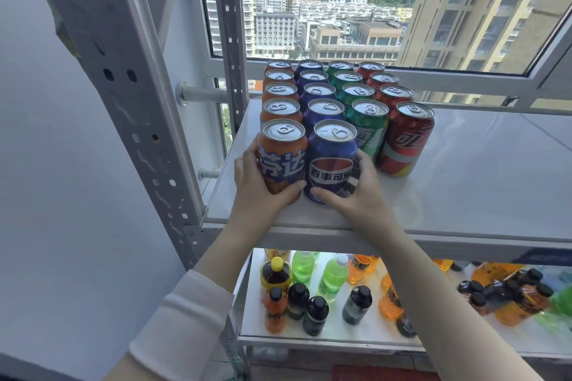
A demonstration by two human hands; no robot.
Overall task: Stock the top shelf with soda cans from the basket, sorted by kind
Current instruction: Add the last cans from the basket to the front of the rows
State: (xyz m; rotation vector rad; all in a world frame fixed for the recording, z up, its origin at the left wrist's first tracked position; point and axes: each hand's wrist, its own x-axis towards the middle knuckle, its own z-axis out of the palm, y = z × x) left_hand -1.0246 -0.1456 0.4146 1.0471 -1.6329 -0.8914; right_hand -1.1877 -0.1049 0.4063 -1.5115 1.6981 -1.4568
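Observation:
Four rows of cans run back from the front of the white top shelf (pixel 464 189): orange, blue, green and red, left to right. My left hand (pixel 257 185) grips the front orange can (pixel 283 155), fingers on its left side, thumb under its front. My right hand (pixel 353 195) grips the front blue can (pixel 331 161), thumb across its base, fingers on its right side. Both cans stand upright and touch each other. The front green can (pixel 370 127) and front red can (pixel 405 139) stand one step further back. No basket is in view.
A perforated grey shelf post (pixel 123 86) rises at the left, with another post (pixel 230 25) behind the cans. An open window (pixel 340 3) lies beyond the rows. The lower shelf (pixel 340 331) holds several drink bottles. The top shelf's right half is bare.

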